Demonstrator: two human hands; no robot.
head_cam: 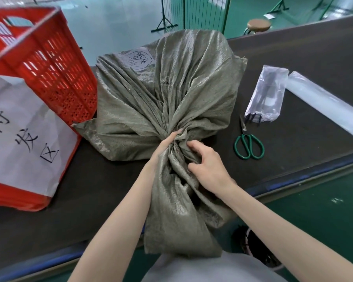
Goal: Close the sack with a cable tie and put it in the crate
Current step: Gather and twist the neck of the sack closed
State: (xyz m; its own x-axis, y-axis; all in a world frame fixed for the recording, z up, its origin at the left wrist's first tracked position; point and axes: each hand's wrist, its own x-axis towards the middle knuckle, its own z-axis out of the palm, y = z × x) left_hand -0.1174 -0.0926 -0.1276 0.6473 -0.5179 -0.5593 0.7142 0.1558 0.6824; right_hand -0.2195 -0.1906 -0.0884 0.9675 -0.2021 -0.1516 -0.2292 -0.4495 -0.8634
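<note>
Gathered neck of the grey-green sack (163, 92) clamped in the left hand (165, 145), right hand (207, 165) pinching the folds just beside it, seemingly closed on fabric; red crate (49, 64) left of both.

Sack (171, 88) sits mid-frame on the table (293, 58), its gathered neck trailing toward the lower centre and over the table's near edge. Left hand (164, 145) and right hand (207, 165) are on the neck, left one on the left side, right one on the right. Crate (49, 58) stands at upper left, touching the sack's left side. Scissors (248, 144) lie right of the neck, apart from it. Bag of cable ties (266, 94) is just above the scissors; plastic roll (326, 104) is right of the bag. Stool (258, 25) is behind the table, top of frame.
</note>
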